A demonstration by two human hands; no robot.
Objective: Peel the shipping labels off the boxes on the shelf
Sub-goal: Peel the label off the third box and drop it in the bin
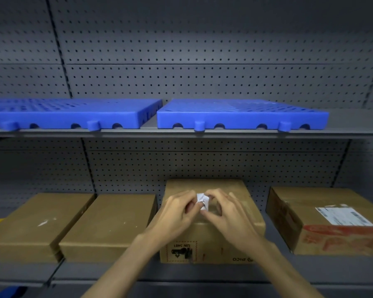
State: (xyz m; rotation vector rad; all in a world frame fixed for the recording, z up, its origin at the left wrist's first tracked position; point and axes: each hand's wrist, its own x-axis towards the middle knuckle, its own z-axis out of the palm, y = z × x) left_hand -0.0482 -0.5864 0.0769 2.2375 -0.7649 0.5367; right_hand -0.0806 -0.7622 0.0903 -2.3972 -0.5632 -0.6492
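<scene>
Dim, cool light; corners vignetted dark; wide-angle bowing of shelf (pixel 181 132) edges; slight softness throughout.

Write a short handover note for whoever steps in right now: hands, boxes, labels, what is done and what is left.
Left hand and right hand both pinch a crumpled label above the middle box.
Two left boxes show no labels, only white scraps.
Right box has its label still on.
Left to do: drop the wad, peel the right box.
</scene>
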